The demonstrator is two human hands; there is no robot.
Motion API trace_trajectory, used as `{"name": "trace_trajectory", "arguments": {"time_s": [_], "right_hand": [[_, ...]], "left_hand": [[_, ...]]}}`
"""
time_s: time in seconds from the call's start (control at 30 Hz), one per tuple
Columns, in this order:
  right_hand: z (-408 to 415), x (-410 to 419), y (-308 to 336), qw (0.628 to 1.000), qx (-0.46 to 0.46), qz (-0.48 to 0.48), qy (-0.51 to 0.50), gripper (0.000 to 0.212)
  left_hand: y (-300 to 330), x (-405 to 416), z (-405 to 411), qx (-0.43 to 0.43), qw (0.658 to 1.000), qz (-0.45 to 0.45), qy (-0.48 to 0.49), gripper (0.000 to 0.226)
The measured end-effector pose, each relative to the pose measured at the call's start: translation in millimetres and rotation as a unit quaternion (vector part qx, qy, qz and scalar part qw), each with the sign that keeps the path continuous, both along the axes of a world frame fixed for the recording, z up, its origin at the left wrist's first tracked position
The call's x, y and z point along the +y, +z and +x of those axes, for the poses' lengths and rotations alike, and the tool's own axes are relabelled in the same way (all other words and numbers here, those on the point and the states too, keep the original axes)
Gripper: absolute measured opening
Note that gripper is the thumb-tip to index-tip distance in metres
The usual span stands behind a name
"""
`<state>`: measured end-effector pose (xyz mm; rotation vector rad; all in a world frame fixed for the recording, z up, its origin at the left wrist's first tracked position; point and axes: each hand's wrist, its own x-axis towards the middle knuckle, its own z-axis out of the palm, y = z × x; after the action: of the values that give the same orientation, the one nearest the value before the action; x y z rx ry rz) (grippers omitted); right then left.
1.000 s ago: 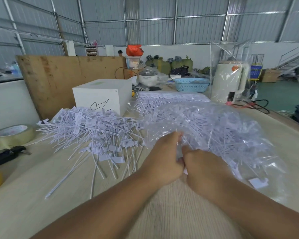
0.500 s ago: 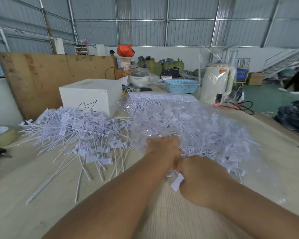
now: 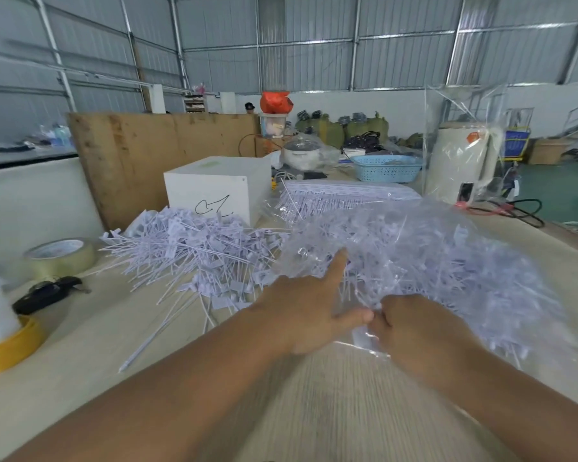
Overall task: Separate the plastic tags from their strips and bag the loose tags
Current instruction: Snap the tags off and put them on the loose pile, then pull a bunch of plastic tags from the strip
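A clear plastic bag [image 3: 447, 261] stuffed with white tags lies on the table at right. My left hand [image 3: 307, 311] is at its near left edge, index finger straight against the plastic and thumb stretched toward my right hand. My right hand [image 3: 417, 328] has its fingers curled at the bag's near edge and grips the plastic, with a white tag [image 3: 361, 338] just beside its fingers. To the left spreads a pile of loose white tags [image 3: 197, 255]. Behind the bag lies a stack of uncut tag strips [image 3: 341, 195].
A white box [image 3: 214, 188] stands behind the pile, with a plywood board [image 3: 141, 151] beyond. At left are a clear tape roll [image 3: 60, 258], a black tool [image 3: 47, 291] and a yellow roll [image 3: 10, 348]. A blue basket [image 3: 386, 168] and a wrapped white appliance [image 3: 461, 161] stand at the back right.
My left hand has uncurled, with its index finger now straight on the bag. The white tag that stuck out between my hands now lies at the bag's near edge.
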<state>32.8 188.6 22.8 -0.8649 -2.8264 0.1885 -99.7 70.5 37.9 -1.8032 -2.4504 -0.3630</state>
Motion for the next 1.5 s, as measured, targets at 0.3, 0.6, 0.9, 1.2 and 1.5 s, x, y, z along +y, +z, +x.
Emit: {"name": "trace_trajectory", "arguments": {"time_s": [0.3,0.6,0.9,1.2,1.5], "right_hand": [[-7.9,9.9,39.4,0.994,-0.1,0.001,-0.046,0.044],[-28.9,-35.7,96.6,0.963,0.224,0.127,0.078,0.028],[-161.9,-69.8,37.4,0.969,0.074,-0.204,0.114,0.024],[-211.4,-49.7,5.8,0.988,0.046,-0.123,-0.076,0.065],[-216.7,-50.3,5.6,0.993,-0.071,-0.074,-0.06,0.095]], "left_hand": [[-0.6,-30.6,37.7,0.15,0.951,0.098,-0.252,0.033],[14.4,-50.9,-64.6,-0.065,0.942,0.296,0.142,0.021],[-37.5,-69.2,-129.4,-0.147,0.897,0.017,0.417,0.096],[-26.3,-58.7,-103.3,-0.157,0.942,0.052,0.293,0.035],[-2.1,-78.8,-119.0,-0.034,0.903,0.154,0.4,0.026]]}}
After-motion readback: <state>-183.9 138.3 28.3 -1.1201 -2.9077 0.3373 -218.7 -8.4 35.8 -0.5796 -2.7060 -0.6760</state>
